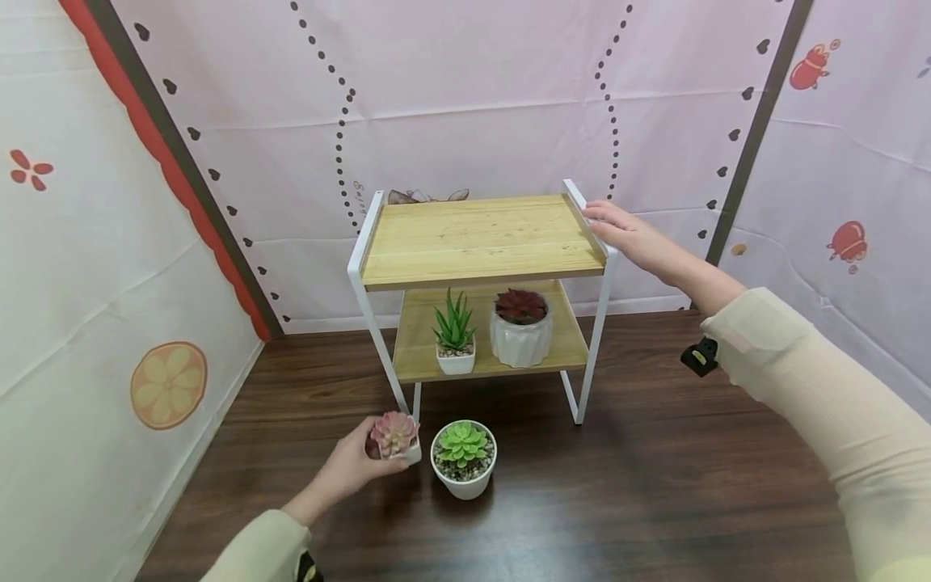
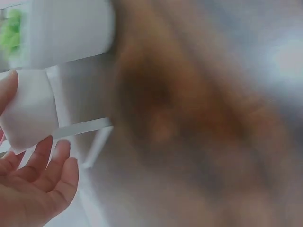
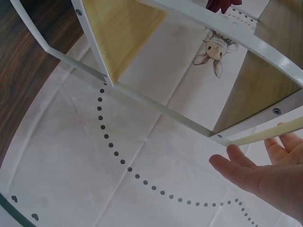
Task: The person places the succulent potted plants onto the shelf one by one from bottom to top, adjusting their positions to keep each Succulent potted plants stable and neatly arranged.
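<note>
My left hand grips a small white square pot with a pink succulent, thumb on one side and fingers on the other. It is held by the front left leg of a two-tier wooden shelf with a white frame. Just right of it, a round white pot with a bright green succulent stands on the floor. My right hand rests at the right edge of the shelf's top, fingers extended along the white rail.
On the lower tier stand a spiky green aloe-like plant in a white square pot and a dark red succulent in a ribbed white pot. Patterned cloth hangs behind and at both sides. The floor is dark wood.
</note>
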Available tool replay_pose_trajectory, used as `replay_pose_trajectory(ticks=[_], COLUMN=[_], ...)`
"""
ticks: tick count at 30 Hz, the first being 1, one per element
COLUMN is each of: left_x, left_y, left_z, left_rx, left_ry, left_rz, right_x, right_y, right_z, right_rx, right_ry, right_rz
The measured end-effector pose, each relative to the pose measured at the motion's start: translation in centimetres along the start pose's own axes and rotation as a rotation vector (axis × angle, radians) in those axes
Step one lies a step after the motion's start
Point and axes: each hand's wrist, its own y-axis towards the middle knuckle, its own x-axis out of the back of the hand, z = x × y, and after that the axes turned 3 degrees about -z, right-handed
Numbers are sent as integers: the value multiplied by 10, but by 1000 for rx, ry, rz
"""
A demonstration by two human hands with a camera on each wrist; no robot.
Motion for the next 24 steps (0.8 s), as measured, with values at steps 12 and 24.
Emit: replay_pose_trajectory(ticks=[12, 24], left_x=[104, 148], left_y=[30, 58], left_z=[-107, -199], left_rx=[-144, -234], left_ry=[104, 193], left_rz=[100, 95], right_x=[-1, -3], right_y=[-1, 0], right_z=[0, -1], right_rx=[14, 28], right_ry=[5, 10], right_rz=[-5, -18])
